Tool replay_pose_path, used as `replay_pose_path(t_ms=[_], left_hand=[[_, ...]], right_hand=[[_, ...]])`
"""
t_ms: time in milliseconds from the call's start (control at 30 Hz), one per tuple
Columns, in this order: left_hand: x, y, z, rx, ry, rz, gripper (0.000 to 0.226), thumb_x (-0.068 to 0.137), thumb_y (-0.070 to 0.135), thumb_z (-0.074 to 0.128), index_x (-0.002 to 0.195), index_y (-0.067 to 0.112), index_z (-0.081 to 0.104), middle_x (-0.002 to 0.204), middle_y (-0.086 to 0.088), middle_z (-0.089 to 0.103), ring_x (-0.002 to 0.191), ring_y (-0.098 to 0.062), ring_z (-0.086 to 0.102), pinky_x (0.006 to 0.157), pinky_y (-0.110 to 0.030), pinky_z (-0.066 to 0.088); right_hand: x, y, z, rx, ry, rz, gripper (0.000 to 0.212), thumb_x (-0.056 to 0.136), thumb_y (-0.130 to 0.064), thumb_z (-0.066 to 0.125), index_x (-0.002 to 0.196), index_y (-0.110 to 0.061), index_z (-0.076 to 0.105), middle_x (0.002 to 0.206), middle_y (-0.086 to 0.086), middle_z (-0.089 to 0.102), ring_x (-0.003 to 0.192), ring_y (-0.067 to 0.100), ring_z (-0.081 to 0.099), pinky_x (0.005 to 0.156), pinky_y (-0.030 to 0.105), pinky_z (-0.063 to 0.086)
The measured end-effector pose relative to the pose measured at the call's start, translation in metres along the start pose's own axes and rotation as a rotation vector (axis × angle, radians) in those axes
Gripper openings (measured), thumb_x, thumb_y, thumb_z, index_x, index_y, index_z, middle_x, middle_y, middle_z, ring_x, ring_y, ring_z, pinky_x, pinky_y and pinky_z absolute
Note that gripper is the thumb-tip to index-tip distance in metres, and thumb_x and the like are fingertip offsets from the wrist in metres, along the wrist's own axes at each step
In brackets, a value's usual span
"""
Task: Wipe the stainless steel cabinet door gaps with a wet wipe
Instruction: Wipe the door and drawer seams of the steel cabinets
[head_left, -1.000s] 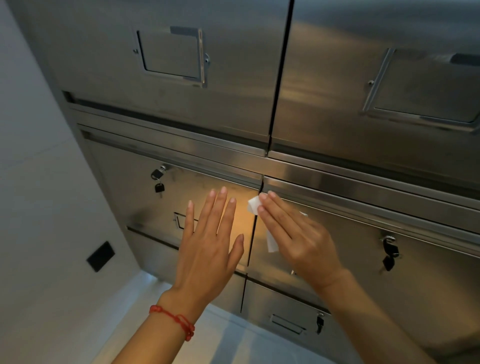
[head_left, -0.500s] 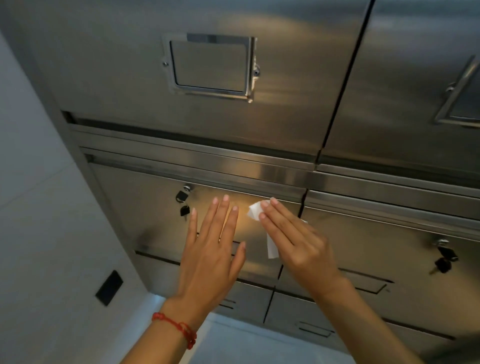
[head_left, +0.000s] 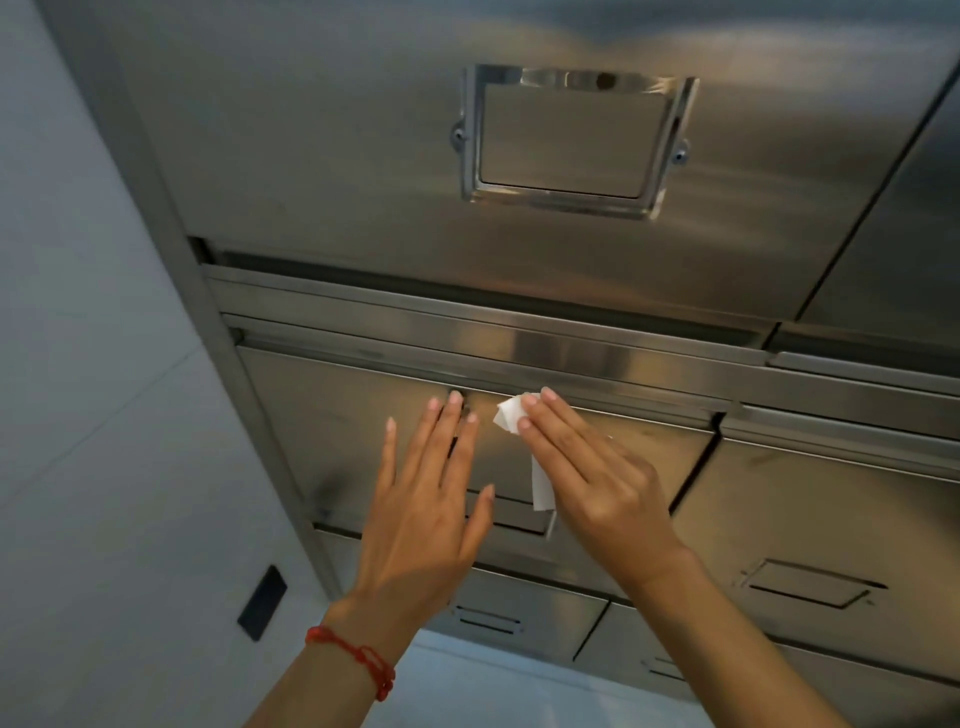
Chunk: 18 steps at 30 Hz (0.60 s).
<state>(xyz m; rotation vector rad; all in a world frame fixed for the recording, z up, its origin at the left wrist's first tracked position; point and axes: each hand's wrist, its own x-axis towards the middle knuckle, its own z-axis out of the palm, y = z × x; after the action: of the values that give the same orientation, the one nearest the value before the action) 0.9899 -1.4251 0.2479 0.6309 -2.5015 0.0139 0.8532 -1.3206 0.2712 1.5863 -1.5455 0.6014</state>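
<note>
The right hand (head_left: 602, 478) presses a white wet wipe (head_left: 514, 415) flat against the steel cabinet door (head_left: 322, 415), just under the horizontal gap (head_left: 363, 358) along the door's top edge; its fingers (head_left: 550, 415) lie straight over the wipe, whose loose end hangs below the palm. The left hand (head_left: 426, 509) rests beside it with fingers spread and straight, holding nothing, a red string bracelet (head_left: 358, 654) on its wrist. A framed label holder (head_left: 571, 140) sits on the door above.

No readable text, label, number or sign shows anywhere on the steel cabinet (head_left: 322, 156).
</note>
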Motion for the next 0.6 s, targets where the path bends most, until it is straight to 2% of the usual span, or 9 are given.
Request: replay_pose_path(t_ms=[133,333,500,600], left_hand=[[0.003,-0.016,0.007,0.012,0.046,0.004,0.057,0.090,0.034,0.036,0.139,0.005,0.035,0.147,-0.014,0.035,0.136,-0.030,0.030,0.112,-0.044,0.009],[0.013,-0.034,0.015,0.058,0.077,0.020,0.056,0.091,0.032,0.036,0.137,0.000,0.042,0.145,-0.017,0.038,0.134,-0.034,0.033,0.112,-0.047,0.010],[0.020,-0.050,0.019,0.093,0.094,0.019,0.056,0.091,0.032,0.036,0.139,0.004,0.032,0.145,-0.018,0.037,0.134,-0.033,0.034,0.112,-0.054,0.019],[0.023,-0.063,0.021,0.097,0.102,0.026,0.056,0.091,0.031,0.036,0.139,0.002,0.037,0.144,-0.019,0.039,0.133,-0.034,0.036,0.105,-0.061,0.022]], right_hand=[[0.010,-0.003,0.019,0.021,0.000,-0.011,0.024,0.088,0.005,0.055,0.107,0.003,0.069,0.117,0.017,0.064,0.111,0.028,0.061,0.083,0.034,0.057],[0.020,-0.002,0.041,0.049,-0.018,-0.024,0.023,0.085,0.004,0.059,0.106,0.002,0.070,0.116,0.016,0.064,0.110,0.027,0.062,0.081,0.034,0.057],[0.034,-0.001,0.054,0.050,-0.013,-0.045,0.022,0.086,0.003,0.058,0.105,0.002,0.070,0.116,0.017,0.064,0.110,0.027,0.061,0.086,0.035,0.055],[0.041,-0.005,0.063,0.047,-0.040,-0.046,0.025,0.083,0.003,0.061,0.107,0.001,0.069,0.118,0.016,0.063,0.112,0.026,0.060,0.092,0.034,0.052]])
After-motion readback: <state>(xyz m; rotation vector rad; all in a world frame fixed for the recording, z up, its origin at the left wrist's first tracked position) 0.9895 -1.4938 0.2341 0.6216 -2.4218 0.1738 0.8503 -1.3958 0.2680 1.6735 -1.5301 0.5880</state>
